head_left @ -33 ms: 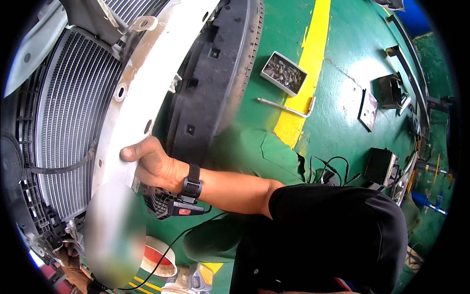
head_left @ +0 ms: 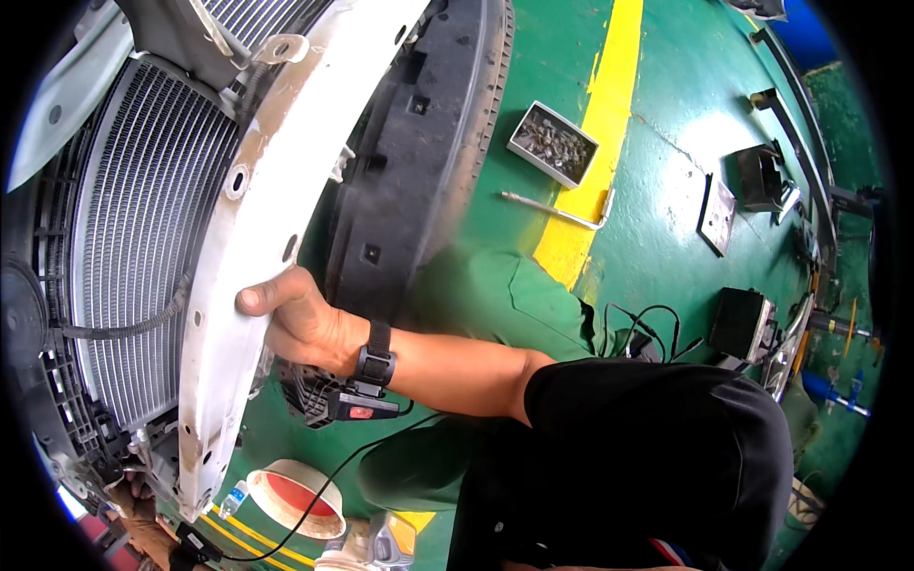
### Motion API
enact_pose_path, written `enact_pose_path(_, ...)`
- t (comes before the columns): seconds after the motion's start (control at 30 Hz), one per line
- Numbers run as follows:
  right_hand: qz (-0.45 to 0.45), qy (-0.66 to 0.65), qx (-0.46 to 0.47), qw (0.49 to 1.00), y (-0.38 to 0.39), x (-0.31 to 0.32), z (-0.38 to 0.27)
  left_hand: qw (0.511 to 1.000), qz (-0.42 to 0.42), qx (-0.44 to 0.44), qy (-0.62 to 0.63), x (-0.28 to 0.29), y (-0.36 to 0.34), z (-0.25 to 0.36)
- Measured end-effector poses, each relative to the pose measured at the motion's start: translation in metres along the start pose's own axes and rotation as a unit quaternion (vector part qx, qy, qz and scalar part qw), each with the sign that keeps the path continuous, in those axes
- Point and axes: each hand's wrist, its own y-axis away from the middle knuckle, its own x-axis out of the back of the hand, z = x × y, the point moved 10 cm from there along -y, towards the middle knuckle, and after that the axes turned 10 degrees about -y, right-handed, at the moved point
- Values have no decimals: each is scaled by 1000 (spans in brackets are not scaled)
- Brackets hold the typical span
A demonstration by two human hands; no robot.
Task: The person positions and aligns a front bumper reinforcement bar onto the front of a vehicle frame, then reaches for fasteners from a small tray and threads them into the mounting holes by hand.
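My right hand grips a long white metal bumper beam at the front of a car. Its thumb lies over the beam's face, and the other fingers are mostly hidden behind it. Behind the beam stands a finned radiator, crossed by a black ribbed hose. At the lower left, my left hand is by the beam's lower end, among brackets and the radiator's lower corner. Its fingers are curled, and what they hold is too small to name. A black strap circles my right wrist.
A black plastic panel lies right of the beam. On the green floor are a tray of small fasteners, an L-shaped wrench, a basin, a clear bottle and a black box. A black cable runs below my arm.
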Motion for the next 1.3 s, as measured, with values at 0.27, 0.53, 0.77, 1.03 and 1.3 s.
enact_pose_path(0.27, 19, -4, -3, 1000, -2, 10, 1, 997, -45, -13, 65, -7, 9, -12)
enact_pose_path(0.53, 15, 65, 51, 996, -1, 28, 3, 947, -264, -114, 140, -38, 34, 9)
enact_pose_path(0.77, -36, 41, 21, 998, -6, 41, -16, 999, 9, 34, -26, -88, 81, 13)
enact_pose_path(1.03, -43, 66, 26, 997, -7, 39, -22, 938, 274, -195, -86, -54, 207, 22)
enact_pose_path(1.3, 1, 188, 46, 981, -2, 52, -30, 776, 244, -560, -156, -273, 333, 68)
